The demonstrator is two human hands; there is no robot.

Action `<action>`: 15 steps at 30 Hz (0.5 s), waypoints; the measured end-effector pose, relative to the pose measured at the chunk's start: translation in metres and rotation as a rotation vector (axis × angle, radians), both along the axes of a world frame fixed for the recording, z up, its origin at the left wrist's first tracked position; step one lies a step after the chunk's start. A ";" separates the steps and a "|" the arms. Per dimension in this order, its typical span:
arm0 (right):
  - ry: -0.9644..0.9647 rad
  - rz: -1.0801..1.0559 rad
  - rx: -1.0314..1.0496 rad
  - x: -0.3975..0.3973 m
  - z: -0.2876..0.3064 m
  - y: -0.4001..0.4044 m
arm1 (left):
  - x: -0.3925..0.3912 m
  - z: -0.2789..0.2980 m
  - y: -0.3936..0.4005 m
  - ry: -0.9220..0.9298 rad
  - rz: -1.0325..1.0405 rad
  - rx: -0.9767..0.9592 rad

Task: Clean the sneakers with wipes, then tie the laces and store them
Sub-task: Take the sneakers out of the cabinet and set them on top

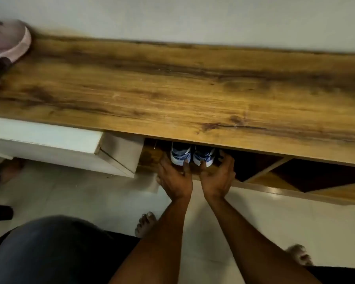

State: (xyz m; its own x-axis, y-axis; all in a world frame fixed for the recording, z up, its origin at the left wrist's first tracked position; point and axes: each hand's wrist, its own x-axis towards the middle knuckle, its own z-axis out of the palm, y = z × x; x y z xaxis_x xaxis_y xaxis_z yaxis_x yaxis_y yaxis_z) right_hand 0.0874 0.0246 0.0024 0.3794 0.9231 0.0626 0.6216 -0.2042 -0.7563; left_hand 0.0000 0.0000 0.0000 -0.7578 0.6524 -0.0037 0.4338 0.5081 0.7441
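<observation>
The left hand has its thumb against the heel of the left blue-and-white sneaker, its fingers curved along the shoe's outer side. The right hand mirrors it: thumb at the heel of the right sneaker, fingers curled round its right side. Both hands cup the pair from the near end. The sneakers stand side by side, touching, heels toward the person, inside an open shelf compartment under the wooden bench top. Their toes are hidden beneath the top. To the right lies another compartment, dark inside. Left of the shoes hangs a white cabinet door, ajar. On the far left of the top rests a pinkish shoe. Bare feet stand on the pale tiled floor.
</observation>
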 end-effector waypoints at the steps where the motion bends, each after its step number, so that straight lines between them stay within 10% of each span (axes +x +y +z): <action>1: 0.016 -0.012 -0.010 -0.003 -0.008 0.005 | -0.002 -0.008 0.005 -0.029 0.012 0.011; 15: -0.020 -0.110 -0.205 -0.033 -0.055 0.048 | -0.022 -0.053 0.073 -0.036 -0.043 -0.133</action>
